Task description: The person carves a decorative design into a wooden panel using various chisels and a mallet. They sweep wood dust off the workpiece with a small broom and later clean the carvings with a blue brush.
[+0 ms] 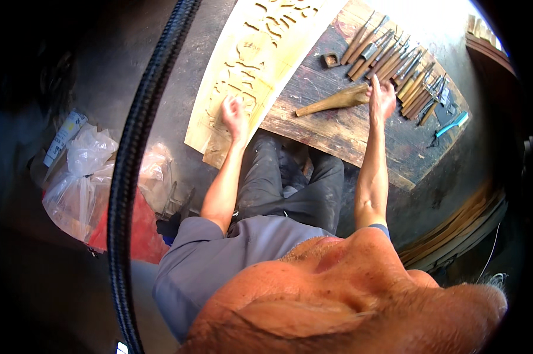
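Note:
A pale wooden board (pixel 265 88) with cut and carved shapes lies at an angle across the left part of the table. My left hand (pixel 235 118) rests at the board's near end with its fingers curled closed; whatever may be inside them is hidden. To the right, my right hand (pixel 383 101) is beside the thick end of a club-shaped wooden mallet (pixel 334 101), its index finger stretched toward the carving chisels (pixel 390 62). Nothing shows in its grasp. Several of these wooden-handled chisels and gouges lie in a row along the table's far right.
The worn wooden table (pixel 349 133) carries a small square dark block (pixel 330 59) and a turquoise-handled brush (pixel 453 123). On the left stand clear plastic bags (pixel 80 189) and a red object (pixel 125 230). A black braided cable (pixel 130 159) crosses the view. Bundled strips (pixel 455 233) lie at lower right.

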The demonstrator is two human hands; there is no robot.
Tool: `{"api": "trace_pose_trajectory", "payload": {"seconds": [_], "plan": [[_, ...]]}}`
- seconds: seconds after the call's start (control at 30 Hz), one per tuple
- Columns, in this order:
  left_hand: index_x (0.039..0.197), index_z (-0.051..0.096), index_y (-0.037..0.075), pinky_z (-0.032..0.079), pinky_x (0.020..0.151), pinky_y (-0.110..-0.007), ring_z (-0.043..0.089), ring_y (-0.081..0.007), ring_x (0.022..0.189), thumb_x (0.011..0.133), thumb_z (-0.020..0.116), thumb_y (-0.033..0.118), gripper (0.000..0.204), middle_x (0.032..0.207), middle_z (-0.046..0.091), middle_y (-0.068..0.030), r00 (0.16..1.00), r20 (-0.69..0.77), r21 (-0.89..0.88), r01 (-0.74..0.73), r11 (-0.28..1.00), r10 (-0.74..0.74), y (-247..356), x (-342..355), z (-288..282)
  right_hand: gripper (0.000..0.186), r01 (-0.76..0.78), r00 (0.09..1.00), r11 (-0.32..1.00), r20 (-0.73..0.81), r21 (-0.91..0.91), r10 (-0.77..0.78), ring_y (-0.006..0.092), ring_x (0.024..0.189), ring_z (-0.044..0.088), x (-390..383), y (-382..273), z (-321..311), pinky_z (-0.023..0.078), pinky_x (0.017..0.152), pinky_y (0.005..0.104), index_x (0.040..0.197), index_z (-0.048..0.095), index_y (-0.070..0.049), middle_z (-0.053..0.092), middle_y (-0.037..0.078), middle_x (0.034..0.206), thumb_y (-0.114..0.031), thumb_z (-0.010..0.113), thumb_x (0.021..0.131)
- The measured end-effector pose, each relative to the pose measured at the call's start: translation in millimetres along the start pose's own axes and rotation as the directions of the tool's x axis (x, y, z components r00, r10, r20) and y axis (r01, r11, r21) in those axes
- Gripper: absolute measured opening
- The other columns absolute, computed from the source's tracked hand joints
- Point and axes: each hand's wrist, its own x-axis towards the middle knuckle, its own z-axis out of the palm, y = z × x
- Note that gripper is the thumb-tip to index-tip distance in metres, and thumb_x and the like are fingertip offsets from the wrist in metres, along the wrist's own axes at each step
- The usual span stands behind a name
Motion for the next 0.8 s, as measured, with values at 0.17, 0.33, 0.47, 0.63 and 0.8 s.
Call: {"api": "trace_pose_trajectory", "payload": {"seconds": [0.17, 0.33, 0.47, 0.63, 0.8], "plan": [[0.131, 0.057, -0.002, 0.051, 0.099, -0.045, 0.062, -0.0333, 0.116, 0.099, 0.067, 0.035, 0.050, 0.124, 0.063, -0.0213, 0.922, -0.387, 0.518, 0.235, 0.822, -0.020, -75, 1, -120, 0.051, -0.184, 0.983, 0.958, -0.033, -0.222, 0.181, 0.0149, 0.064, 0.072, -27, 86, -12, 0.053, 0.055, 0.0258, 0.098, 0.070, 0.000, 0.074, 0.008, 0.076, -0.050, 0.078, 0.091], [0.137, 0.054, -0.003, 0.046, 0.107, -0.050, 0.053, -0.0412, 0.131, 0.101, 0.053, 0.055, 0.069, 0.141, 0.053, -0.0254, 0.601, -0.731, 0.347, 0.735, 0.582, -0.324, -97, -3, -168, 0.071, -0.427, 0.891, 0.903, 0.196, 0.057, 0.409, 0.0139, 0.067, 0.071, -70, 93, 35, 0.052, 0.052, 0.0250, 0.113, 0.064, 0.003, 0.073, 0.008, 0.083, -0.060, 0.079, 0.085], [0.140, 0.053, -0.005, 0.044, 0.109, -0.052, 0.054, -0.0422, 0.131, 0.104, 0.042, 0.058, 0.073, 0.142, 0.056, -0.0243, 0.567, -0.741, 0.288, 0.753, 0.592, -0.360, -113, -10, -157, 0.077, -0.358, 0.919, 0.932, 0.156, -0.056, 0.363, 0.0130, 0.070, 0.070, -58, 86, 50, 0.051, 0.052, 0.0258, 0.114, 0.064, 0.002, 0.073, 0.008, 0.085, -0.066, 0.080, 0.081], [0.126, 0.064, 0.002, 0.042, 0.108, -0.053, 0.062, -0.0409, 0.122, 0.106, 0.030, 0.058, 0.068, 0.127, 0.068, -0.0219, 0.624, -0.673, 0.449, 0.771, 0.451, -0.398, -124, -10, -172, 0.081, -0.301, 0.947, 0.936, 0.058, -0.183, 0.315, 0.0139, 0.070, 0.072, -75, 66, 65, 0.053, 0.054, 0.0302, 0.118, 0.063, -0.002, 0.074, 0.008, 0.089, -0.066, 0.084, 0.074], [0.118, 0.070, 0.006, 0.035, 0.108, -0.058, 0.068, -0.0407, 0.112, 0.108, 0.020, 0.056, 0.071, 0.117, 0.074, -0.0171, 0.692, -0.638, 0.530, 0.713, 0.459, -0.338, -141, -8, -169, 0.067, -0.192, 0.981, 0.899, -0.066, -0.395, 0.180, 0.0302, 0.089, 0.075, -61, 62, 70, 0.056, 0.084, 0.0421, 0.109, 0.077, 0.000, 0.078, 0.017, 0.101, -0.055, 0.087, 0.073]]}}
